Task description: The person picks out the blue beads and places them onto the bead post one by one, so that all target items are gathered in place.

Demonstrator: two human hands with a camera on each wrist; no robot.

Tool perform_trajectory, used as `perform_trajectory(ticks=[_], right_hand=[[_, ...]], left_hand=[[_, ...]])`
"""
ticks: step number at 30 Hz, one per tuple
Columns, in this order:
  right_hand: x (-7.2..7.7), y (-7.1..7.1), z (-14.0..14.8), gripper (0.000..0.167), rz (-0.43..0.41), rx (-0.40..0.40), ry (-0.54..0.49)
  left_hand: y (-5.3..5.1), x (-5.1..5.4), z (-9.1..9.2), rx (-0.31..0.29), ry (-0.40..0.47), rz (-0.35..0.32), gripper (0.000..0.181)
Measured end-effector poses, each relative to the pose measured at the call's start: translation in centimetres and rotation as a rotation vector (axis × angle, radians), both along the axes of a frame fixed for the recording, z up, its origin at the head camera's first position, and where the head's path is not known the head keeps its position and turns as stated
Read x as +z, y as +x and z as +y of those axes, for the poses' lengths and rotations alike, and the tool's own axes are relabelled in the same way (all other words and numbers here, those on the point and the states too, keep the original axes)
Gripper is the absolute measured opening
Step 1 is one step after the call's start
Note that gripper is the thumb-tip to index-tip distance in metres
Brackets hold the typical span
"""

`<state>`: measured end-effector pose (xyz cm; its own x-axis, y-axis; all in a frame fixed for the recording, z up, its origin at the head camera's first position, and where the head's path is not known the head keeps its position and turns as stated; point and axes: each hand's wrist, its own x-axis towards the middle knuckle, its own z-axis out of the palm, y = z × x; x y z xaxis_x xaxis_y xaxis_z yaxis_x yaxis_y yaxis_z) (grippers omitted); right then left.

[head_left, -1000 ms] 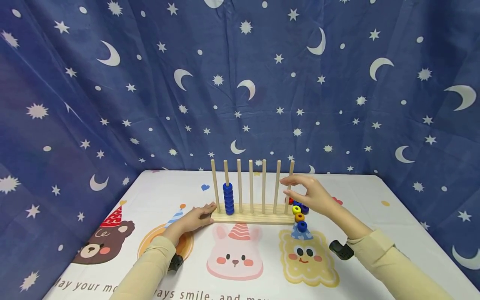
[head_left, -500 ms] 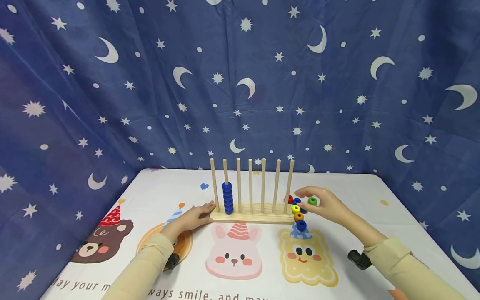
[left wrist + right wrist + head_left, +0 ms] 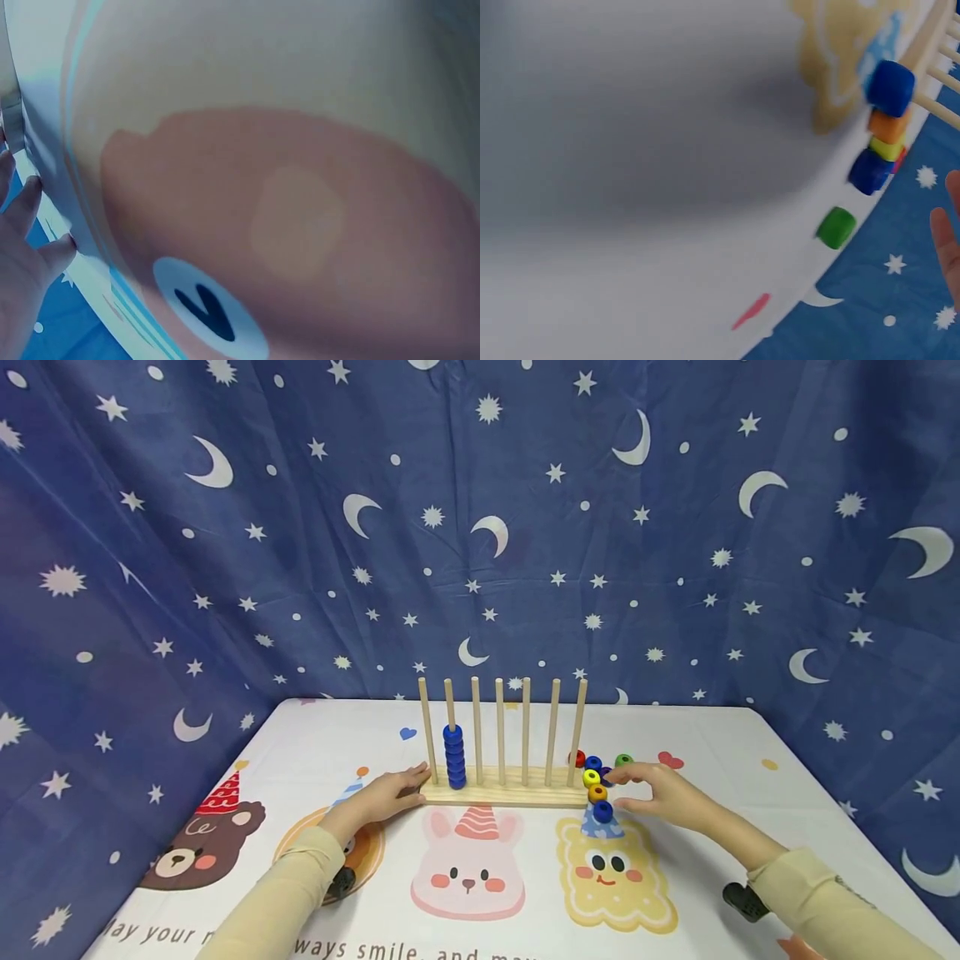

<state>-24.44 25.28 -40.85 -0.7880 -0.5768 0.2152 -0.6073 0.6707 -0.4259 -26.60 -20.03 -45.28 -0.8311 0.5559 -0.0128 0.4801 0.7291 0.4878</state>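
A wooden peg rack [image 3: 506,796] stands on the table with a row of upright pegs. Several blue beads [image 3: 454,758] are stacked on its second peg from the left. My left hand [image 3: 386,797] rests against the rack's left end, its fingers touching the base; the left wrist view shows those fingers [image 3: 26,206] spread. By the rack's right end, my right hand [image 3: 663,795] hovers with thumb and fingers apart, holding nothing. Beside its fingertips lie a loose blue bead [image 3: 602,812], an orange bead [image 3: 597,793] and a yellow bead [image 3: 592,778].
Behind them are a red bead [image 3: 577,758], more blue beads [image 3: 593,763] and a green bead [image 3: 624,761], partly hidden by the right hand. A white tablecloth [image 3: 360,893] with cartoon prints covers the table. A blue starry curtain [image 3: 480,527] hangs behind it.
My right hand has moved from the rightmost pegs down and to the right, to the near side of the loose beads. The green bead came into view. My left hand stays on the rack.
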Motion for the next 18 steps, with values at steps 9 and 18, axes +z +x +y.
perform_trajectory(ticks=[9, 18], right_hand=[[-2.0, -0.4, 0.8, 0.032, -0.069, 0.058, -0.002], [-2.7, -0.6, 1.1, 0.029, -0.166, 0.063, -0.096]], left_hand=[[-0.1, -0.2, 0.1, -0.041, -0.046, 0.117, 0.049], [0.1, -0.2, 0.1, -0.032, -0.056, 0.121, 0.049]])
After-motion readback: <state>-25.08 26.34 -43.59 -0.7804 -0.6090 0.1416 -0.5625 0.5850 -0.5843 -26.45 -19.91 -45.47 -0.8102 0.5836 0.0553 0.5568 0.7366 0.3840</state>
